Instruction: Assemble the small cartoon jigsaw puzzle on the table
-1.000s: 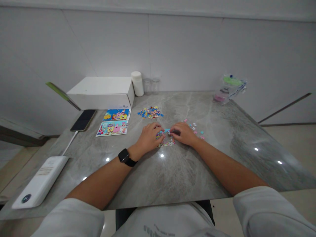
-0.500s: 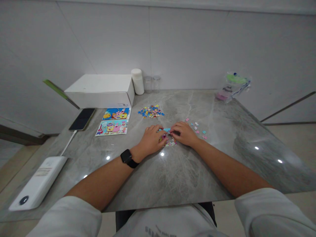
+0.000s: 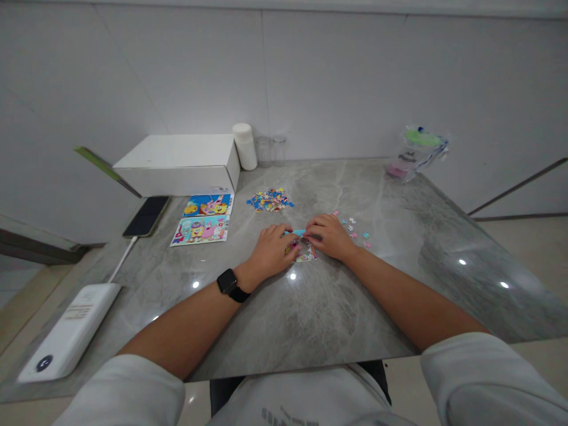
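Observation:
A small, partly joined jigsaw puzzle (image 3: 307, 257) lies flat on the table between my hands, its top strip light blue and much of it covered by fingers. My left hand (image 3: 271, 248) is at its left side, index finger and thumb bent onto it, holding it. At its upper right, my right hand (image 3: 329, 235) has thumb and fingertips pinched together over the puzzle's edge; the small puzzle piece there is mostly hidden. Loose pink, white and blue puzzle pieces (image 3: 354, 235) are scattered just right of my right hand. Farther back sits a heap of mixed pieces (image 3: 270, 200).
Two cartoon picture cards (image 3: 200, 230) lie at left, before a white box (image 3: 177, 177). Beside it stand a white bottle (image 3: 245, 148) and two clear jars (image 3: 271, 152). A phone (image 3: 147, 216) is cabled to a white power bank (image 3: 71, 331). A plastic bag (image 3: 417, 155) is back right.
Both hands stay at the puzzle with only slight finger movement at the right hand. The whole view has shifted a little.

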The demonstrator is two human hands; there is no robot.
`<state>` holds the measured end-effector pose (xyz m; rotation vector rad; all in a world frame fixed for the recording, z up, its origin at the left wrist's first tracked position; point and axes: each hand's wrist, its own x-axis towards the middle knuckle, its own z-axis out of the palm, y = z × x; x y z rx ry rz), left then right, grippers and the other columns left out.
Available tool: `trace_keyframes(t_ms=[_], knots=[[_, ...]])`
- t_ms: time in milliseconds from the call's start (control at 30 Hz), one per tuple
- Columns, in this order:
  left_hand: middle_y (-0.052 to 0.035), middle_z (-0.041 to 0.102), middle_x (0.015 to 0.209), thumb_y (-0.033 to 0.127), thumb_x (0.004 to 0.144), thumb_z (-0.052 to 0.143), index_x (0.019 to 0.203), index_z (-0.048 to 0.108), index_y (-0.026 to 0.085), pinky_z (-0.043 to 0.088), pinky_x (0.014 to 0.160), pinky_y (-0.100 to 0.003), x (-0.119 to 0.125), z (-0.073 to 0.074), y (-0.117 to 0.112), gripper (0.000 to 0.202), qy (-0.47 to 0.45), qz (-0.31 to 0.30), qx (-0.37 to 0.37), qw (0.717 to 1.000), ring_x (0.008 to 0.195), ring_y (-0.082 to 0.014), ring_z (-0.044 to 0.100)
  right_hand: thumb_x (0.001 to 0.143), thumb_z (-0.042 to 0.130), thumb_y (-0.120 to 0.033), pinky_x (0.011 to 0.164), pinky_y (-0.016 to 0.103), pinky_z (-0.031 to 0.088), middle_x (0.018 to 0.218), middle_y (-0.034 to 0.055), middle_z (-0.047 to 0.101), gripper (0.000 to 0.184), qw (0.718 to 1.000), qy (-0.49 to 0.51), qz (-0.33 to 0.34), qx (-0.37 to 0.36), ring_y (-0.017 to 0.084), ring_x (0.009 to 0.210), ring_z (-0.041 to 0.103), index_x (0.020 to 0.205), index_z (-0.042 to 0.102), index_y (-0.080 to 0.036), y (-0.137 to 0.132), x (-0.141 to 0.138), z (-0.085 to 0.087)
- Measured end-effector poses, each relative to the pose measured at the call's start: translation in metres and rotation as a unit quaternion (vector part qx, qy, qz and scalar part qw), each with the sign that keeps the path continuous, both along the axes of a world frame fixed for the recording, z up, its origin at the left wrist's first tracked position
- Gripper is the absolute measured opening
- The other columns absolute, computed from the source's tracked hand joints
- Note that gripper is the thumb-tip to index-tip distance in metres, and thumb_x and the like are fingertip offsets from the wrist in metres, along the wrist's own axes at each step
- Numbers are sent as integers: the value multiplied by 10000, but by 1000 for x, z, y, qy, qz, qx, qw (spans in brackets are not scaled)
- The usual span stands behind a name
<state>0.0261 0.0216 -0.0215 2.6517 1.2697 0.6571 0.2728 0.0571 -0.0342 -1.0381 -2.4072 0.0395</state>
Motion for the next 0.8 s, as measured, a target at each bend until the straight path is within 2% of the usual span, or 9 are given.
trace_keyframes(t_ms=[200,367,567,800], knots=[[-87,647,1323,429,1001,654,1295,718,290,472,1039,-485,1,-1,0,331,4,-9,-5,1000,1203,-290,585,953,739,-293,903,418,403,1042,65,749,80,1000,-1,9,-6,251,999,628,977,802,-250,0,3,-5],[-86,647,1318,435,994,662,1307,718,296,470,1031,-492,2,-2,-1,347,13,-15,-4,1000,1203,-298,575,947,708,-262,918,422,409,1043,61,749,120,1000,2,11,-24,250,1003,636,1014,807,-263,-2,3,-3],[-91,632,1343,442,1001,648,1274,728,300,463,1037,-503,3,-2,-2,318,18,-14,-7,1000,1220,-304,568,887,646,-146,903,421,432,1043,77,751,204,999,16,-30,-27,265,997,637,999,792,-233,-3,7,-2],[-112,610,1369,505,1007,624,1340,712,320,449,1045,-521,5,-2,-2,391,34,-13,-8,999,1247,-326,544,893,633,-147,911,426,438,1050,75,747,219,999,9,-31,-31,260,998,637,970,811,-249,-1,8,-6]])
